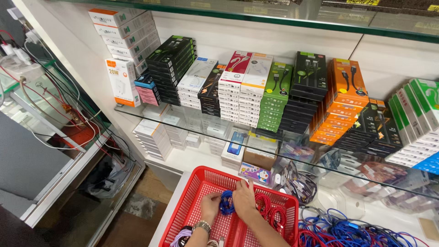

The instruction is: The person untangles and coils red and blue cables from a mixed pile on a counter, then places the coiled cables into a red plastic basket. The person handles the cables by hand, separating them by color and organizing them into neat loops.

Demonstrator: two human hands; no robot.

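- Inside the red plastic mesh basket [183, 215], near its middle, a coiled blue cable [226, 202] sits between the person's two hands.
- Left hand [210, 206] has its fingers curled onto the left side of the blue coil; a metal wristwatch [201, 226] shows on that wrist.
- Right hand [243, 200] lies over the right side of the same coil, fingers bent down and pinched on it.
- Just right of the hands, a bundle of coiled red cables [270, 211] lies in the basket, touching the right hand's edge.
- At the basket's near left corner lies a pale purple cable coil [181, 237].
- Outside the basket to the right, a loose heap of blue and red cables [343, 231] spreads over the white counter [183, 160].
- Above, a glass shelf [137, 111] carries stacked retail boxes: black ones [169, 68], white ones [244, 91], green ones [274, 98] and orange ones [340, 103].
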